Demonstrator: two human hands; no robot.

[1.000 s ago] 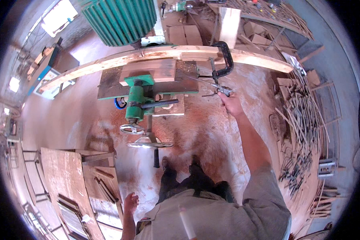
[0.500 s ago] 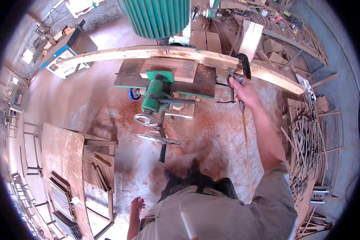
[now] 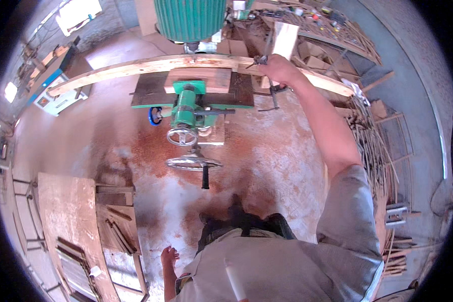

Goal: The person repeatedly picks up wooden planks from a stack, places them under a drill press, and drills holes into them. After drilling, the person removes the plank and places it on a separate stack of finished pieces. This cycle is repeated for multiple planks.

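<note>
My right hand (image 3: pixel 281 70) reaches far forward, closed around an air blow gun (image 3: pixel 259 60), its tip over a long curved wooden beam (image 3: pixel 161 64). A C-clamp (image 3: pixel 274 94) on the beam is partly hidden under this hand. The beam lies across a green machine (image 3: pixel 185 108), against a wooden block (image 3: pixel 221 80) pressed by the machine's green vice. Above the beam hangs the machine's ribbed green motor (image 3: pixel 191 19). My left hand (image 3: pixel 170 255) hangs low beside my body, fingers loosely bent and apart, holding nothing.
Two metal handwheels (image 3: pixel 194 163) stick out toward me from the machine. A wooden workbench (image 3: pixel 65 211) with stacked pieces stands at left. Thin wood strips (image 3: pixel 370 146) are piled at right. A cluttered bench (image 3: pixel 332 30) and a blue-and-white cabinet (image 3: pixel 60 93) stand farther back. Sawdust covers the floor.
My right hand has moved forward and left with the air blow gun, from beside the clamp to above the beam. The view has shifted slightly. My left hand stays low.
</note>
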